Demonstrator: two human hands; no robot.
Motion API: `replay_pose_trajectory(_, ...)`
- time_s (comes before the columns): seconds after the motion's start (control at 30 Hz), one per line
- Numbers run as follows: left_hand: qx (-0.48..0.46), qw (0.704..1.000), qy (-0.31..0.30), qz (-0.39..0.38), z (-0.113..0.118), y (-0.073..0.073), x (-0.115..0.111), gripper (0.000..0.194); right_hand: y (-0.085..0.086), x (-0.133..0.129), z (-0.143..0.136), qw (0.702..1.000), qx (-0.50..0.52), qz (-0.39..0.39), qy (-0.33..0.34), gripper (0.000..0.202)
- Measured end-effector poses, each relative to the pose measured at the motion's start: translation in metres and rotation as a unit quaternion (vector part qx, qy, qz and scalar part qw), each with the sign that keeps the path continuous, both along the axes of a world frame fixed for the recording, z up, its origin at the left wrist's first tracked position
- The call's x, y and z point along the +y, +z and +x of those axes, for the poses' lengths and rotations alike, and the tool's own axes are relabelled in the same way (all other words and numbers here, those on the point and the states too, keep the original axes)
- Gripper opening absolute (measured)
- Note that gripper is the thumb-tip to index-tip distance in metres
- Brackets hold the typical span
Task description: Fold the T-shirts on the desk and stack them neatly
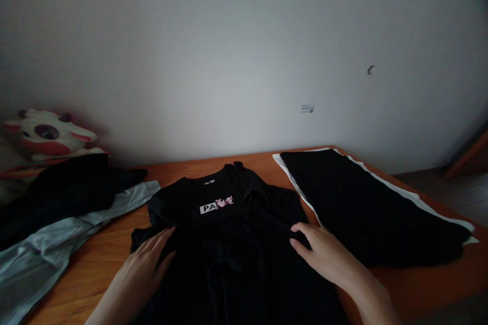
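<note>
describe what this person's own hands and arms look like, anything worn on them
The left hand and right hand are bare, with no gloves, rings or watch to be seen. No sleeve shows on the visible part of either forearm.

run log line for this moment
black shirt: print up; left hand: at shirt's left; right hand: at shirt's right; farther right: black cloth over white cloth

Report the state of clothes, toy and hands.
Printed shirt: spread out, print up
Left hand: open, on shirt
Right hand: at shirt, grip unclear
Right black garment: flat over white cloth
Left black garment: bunched, partly over grey garment
Grey garment: wrinkled
Plush cow: head upright
</note>
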State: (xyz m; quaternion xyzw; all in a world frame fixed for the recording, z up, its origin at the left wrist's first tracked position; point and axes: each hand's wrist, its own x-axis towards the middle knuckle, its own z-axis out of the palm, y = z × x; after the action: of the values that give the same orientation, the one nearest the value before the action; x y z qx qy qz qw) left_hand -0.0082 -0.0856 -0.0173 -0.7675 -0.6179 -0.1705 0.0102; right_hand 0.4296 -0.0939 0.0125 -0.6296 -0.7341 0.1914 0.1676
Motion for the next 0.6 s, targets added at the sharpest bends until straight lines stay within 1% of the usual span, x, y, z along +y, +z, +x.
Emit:
replay_pose_trajectory(0.1,0.009,0.998,0.068,-0.01,0.002,0.01,-0.002,0.053,0.006,-0.006,-0.002,0.999,-0.026,-0.022,-0.015,0.029)
replay_pose_trajectory(0.2,0.017,0.991,0.129,-0.019,0.002,0.022,-0.006,0.058,0.007,-0.01,-0.001,0.999,-0.032,-0.021,-0.026,0.028)
replay_pose_trajectory(0.23,0.009,0.989,0.145,-0.025,0.002,0.025,-0.007,0.062,0.007,-0.01,-0.001,0.999,-0.031,-0.021,-0.029,0.027)
replay_pose_trajectory(0.3,-0.016,0.983,0.178,-0.031,0.002,0.029,-0.007,0.077,0.008,-0.01,-0.001,0.999,-0.029,-0.024,-0.03,0.027)
replay_pose_trajectory(0.37,-0.027,0.978,0.205,-0.021,0.001,0.028,-0.007,0.094,0.01,-0.008,-0.003,0.999,-0.026,-0.026,-0.024,0.026)
replay_pose_trajectory(0.4,-0.021,0.976,0.215,-0.014,0.0,0.027,-0.007,0.098,0.012,-0.006,-0.004,0.999,-0.021,-0.023,-0.016,0.025)
replay_pose_trajectory(0.43,-0.008,0.975,0.221,-0.011,-0.003,0.024,-0.006,0.097,0.013,-0.005,-0.006,1.0,-0.015,-0.015,-0.007,0.025)
replay_pose_trajectory(0.5,0.021,0.975,0.222,-0.016,-0.009,0.019,-0.006,0.087,0.014,-0.001,-0.01,1.0,-0.001,0.012,0.016,0.025)
replay_pose_trajectory(0.6,0.017,0.971,0.231,-0.055,-0.018,0.011,-0.004,0.076,0.012,0.003,-0.014,0.998,0.002,0.043,0.036,0.027)
